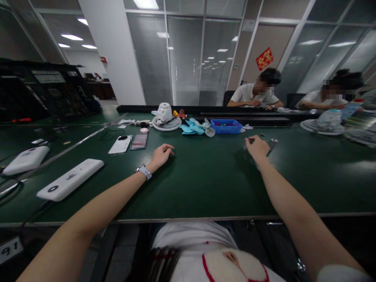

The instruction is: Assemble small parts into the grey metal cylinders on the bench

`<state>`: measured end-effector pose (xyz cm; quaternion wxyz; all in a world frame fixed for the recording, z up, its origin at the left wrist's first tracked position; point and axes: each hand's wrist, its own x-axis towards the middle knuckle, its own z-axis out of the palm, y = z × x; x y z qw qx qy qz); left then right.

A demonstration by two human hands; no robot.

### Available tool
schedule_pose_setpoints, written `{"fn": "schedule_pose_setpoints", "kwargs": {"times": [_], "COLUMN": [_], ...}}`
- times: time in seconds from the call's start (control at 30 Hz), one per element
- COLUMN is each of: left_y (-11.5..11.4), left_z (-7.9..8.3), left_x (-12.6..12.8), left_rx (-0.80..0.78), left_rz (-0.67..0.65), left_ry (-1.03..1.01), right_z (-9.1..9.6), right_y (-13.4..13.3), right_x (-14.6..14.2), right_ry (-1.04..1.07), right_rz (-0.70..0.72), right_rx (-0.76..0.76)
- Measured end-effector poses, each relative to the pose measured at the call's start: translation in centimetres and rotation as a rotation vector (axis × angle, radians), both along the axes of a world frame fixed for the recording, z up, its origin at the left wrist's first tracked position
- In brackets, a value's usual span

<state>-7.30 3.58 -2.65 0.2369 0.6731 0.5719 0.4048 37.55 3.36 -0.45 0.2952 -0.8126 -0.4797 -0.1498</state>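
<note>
My left hand (162, 155) hovers over or rests on the green table (199, 184), fingers loosely bent and apart, holding nothing. A watch is on that wrist. My right hand (257, 147) is closed, knuckles up, at the right side of the table. A slim grey object (273, 145) with a pale end sticks out beside it; whether the fingers grip it is hidden. Ahead, between the hands, lie light-blue fan blades (192, 126) and a blue plastic basket (226, 126) with dark small things inside. A white fan (165, 117) lies to their left, its grille down.
A white phone (120, 144), a blurred-out card-like item (139, 141) and a long white device (70, 179) lie left. Another white device (27, 159) is farther left. Black rails (246, 118) run along the back. Two people sit beyond; fan parts (323, 123) lie right.
</note>
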Motion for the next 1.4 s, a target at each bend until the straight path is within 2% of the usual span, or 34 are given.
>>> {"fn": "schedule_pose_setpoints", "kwargs": {"times": [0.17, 0.3, 0.53, 0.73, 0.83, 0.9, 1.07, 1.17, 1.27, 1.4], "left_y": [-0.1, 0.0, -0.1, -0.4, -1.4, -2.3, -4.5, -5.3, -5.6, -5.6], "left_z": [0.0, 0.0, 0.0, 0.1, 0.6, 1.0, 1.8, 2.1, 2.4, 2.8], "left_x": [-0.1, -0.1, 0.0, 0.3, 1.1, 1.8, 3.8, 4.6, 5.0, 5.1], "left_rx": [-0.003, 0.009, 0.011, 0.002, 0.043, 0.103, 0.241, 0.318, 0.355, 0.321], "left_rz": [0.000, -0.001, -0.005, -0.004, -0.056, -0.124, -0.253, -0.286, -0.293, -0.262], "left_ry": [-0.001, -0.002, 0.001, -0.038, -0.032, 0.016, 0.120, 0.117, 0.091, 0.053], "right_z": [-0.2, -0.9, -2.3, -2.0, -1.4, -1.1, -1.3, -1.7, -1.9, -2.1], "right_y": [-0.1, 0.2, 1.0, 0.9, 0.7, 0.4, -1.7, -3.6, -4.9, -5.4], "right_x": [0.2, 0.6, 1.7, 1.5, -0.8, -3.7, -13.6, -18.3, -20.6, -21.0], "right_ry": [0.011, 0.052, 0.227, 0.300, 0.291, 0.295, 0.424, 0.485, 0.539, 0.538], "right_rz": [0.013, 0.028, -0.005, 0.013, 0.108, 0.233, 0.716, 0.935, 1.042, 1.062], "right_rx": [-0.023, 0.027, 0.024, 0.096, 0.140, 0.164, 0.117, 0.072, 0.044, 0.018]}}
